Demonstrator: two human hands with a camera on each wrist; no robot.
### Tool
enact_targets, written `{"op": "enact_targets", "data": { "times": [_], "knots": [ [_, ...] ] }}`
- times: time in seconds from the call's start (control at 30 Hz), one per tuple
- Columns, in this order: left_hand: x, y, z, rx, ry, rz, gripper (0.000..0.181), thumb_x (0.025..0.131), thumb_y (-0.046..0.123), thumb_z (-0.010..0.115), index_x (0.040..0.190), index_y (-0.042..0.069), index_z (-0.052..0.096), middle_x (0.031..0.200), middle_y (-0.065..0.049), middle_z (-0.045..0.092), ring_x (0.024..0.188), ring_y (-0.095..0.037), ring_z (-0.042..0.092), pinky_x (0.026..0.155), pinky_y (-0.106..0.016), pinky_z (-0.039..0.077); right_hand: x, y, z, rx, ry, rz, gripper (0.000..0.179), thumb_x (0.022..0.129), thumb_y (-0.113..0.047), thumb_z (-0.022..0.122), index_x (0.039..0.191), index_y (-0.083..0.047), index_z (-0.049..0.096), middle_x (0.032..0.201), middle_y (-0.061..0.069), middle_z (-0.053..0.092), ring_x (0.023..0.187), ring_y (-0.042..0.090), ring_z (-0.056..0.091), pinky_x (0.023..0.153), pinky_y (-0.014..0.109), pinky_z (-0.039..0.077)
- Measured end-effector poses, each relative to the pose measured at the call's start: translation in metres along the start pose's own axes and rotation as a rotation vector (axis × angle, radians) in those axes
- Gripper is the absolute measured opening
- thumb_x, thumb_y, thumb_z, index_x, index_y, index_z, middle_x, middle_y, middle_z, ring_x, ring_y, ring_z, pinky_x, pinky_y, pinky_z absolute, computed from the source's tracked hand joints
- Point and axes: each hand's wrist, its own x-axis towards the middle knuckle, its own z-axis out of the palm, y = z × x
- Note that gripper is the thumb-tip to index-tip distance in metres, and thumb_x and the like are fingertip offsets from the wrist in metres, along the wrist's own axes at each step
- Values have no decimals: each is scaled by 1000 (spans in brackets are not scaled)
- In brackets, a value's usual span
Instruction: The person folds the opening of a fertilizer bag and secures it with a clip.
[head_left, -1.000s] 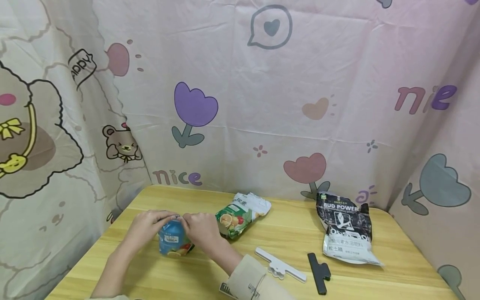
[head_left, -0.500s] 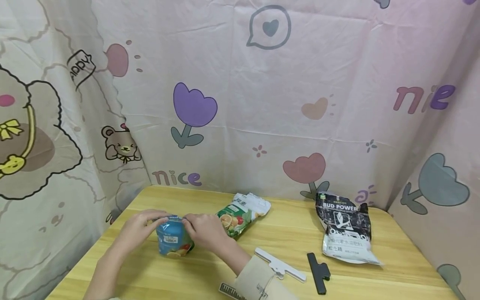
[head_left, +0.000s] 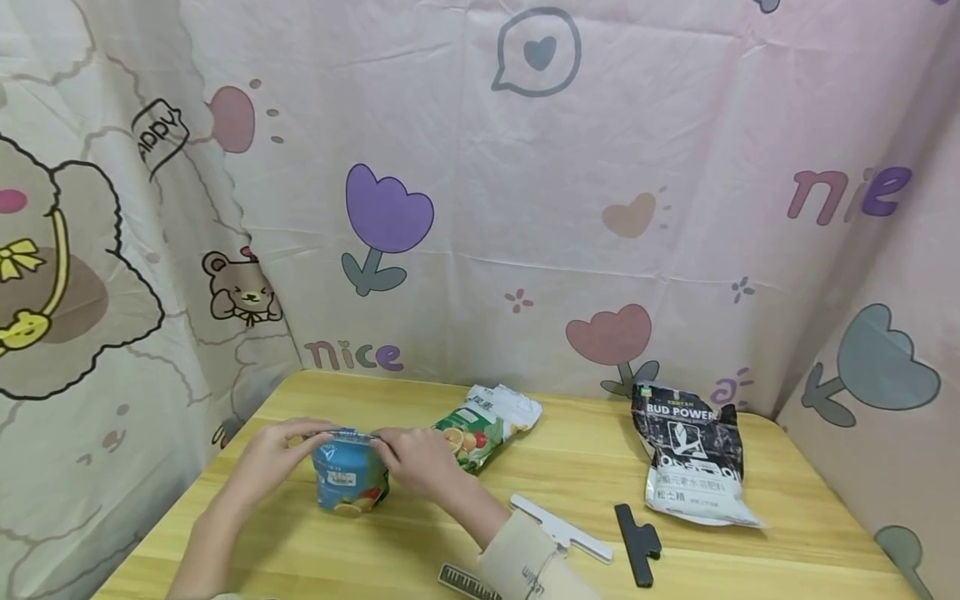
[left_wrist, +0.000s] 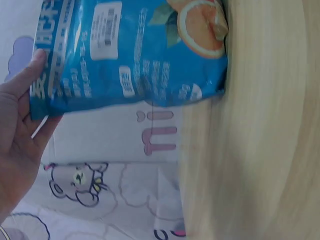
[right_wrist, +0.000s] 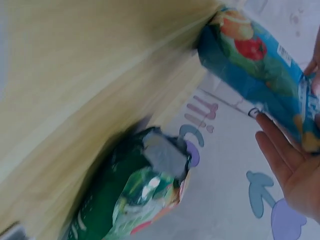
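Note:
A blue bag (head_left: 347, 477) printed with oranges and a tomato stands upright on the table, held at its top by both hands. My left hand (head_left: 272, 457) grips the top left corner, with the thumb (left_wrist: 39, 59) on the near face and fingers behind in the left wrist view. At the top right corner, my right hand (head_left: 422, 458) pinches the edge; in the right wrist view some of its fingers (right_wrist: 276, 145) extend along the bag's far side. The top edge between the hands is spread out wide. A white label shows on the front.
Behind the right hand lies a green-and-white fruit-print bag (head_left: 471, 432). A black-and-white bag (head_left: 686, 454) lies at the back right. Nearer are a white bag clip (head_left: 585, 540), a black bag clip (head_left: 636, 546) and a dark ridged strip (head_left: 463, 578) partly under the sleeve (head_left: 528, 554).
My hands have moved apart along the blue bag's top, which went from gathered to spread wide. The right sleeve has shifted right, uncovering more of the dark ridged strip.

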Motion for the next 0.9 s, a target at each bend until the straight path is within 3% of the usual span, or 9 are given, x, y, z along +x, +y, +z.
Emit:
{"op": "enact_targets", "data": {
  "times": [0.13, 0.37, 0.43, 0.53, 0.63, 0.77, 0.9],
  "knots": [
    [-5, -8, -3, -80, 5, -46, 19, 90, 20, 61, 104, 11, 70, 104, -5, 66, 99, -30, 59, 81, -54, 45, -3, 5, -4, 23, -39, 10, 32, 99, -35, 38, 105, -23, 67, 91, -12, 66, 72, 3, 60, 53, 19, 44],
    [-1, -11, 1, -30, 69, 20, 15, 88, 15, 63, 100, 11, 72, 99, 0, 68, 92, -15, 62, 76, -41, 50, -6, 10, -7, 17, -4, -9, 32, 99, -34, 39, 99, -22, 69, 66, -12, 58, 51, 1, 46, 40, 15, 28],
    [0, -10, 2, -20, 90, 35, 14, 86, 12, 64, 97, 11, 73, 97, -1, 69, 78, -10, 63, 69, -34, 52, -6, 11, -7, 16, 7, -12, 32, 99, -34, 40, 98, -21, 70, 61, -12, 55, 49, 1, 43, 39, 15, 27],
    [1, -10, 3, -7, 122, 48, 14, 84, 9, 66, 96, 10, 73, 94, -5, 69, 50, -1, 46, 50, -23, 44, -6, 11, -6, 12, 20, -16, 32, 99, -33, 41, 95, -21, 70, 57, -12, 49, 46, 1, 40, 38, 15, 26],
    [2, -10, 4, -7, 145, 50, 14, 84, 7, 66, 95, 8, 73, 93, -10, 68, 39, -1, 22, 39, -23, 30, -6, 11, -5, 5, 29, -22, 31, 99, -33, 41, 90, -21, 68, 52, -12, 42, 44, 2, 37, 37, 16, 24],
    [1, -10, 4, -25, 138, 2, 14, 85, 10, 65, 96, 9, 73, 92, -12, 68, 37, 0, 16, 37, -25, 29, -6, 10, -4, 6, 30, -10, 31, 99, -34, 41, 88, -22, 67, 51, -12, 40, 44, 2, 36, 37, 16, 24],
    [0, -9, 3, -98, 86, -105, 19, 88, 22, 63, 100, 10, 72, 98, -12, 67, 37, -2, 18, 40, -28, 32, -8, 11, -5, 20, 13, 5, 32, 99, -36, 40, 95, -22, 68, 62, -13, 55, 48, 0, 43, 39, 16, 28]
  ]
}}
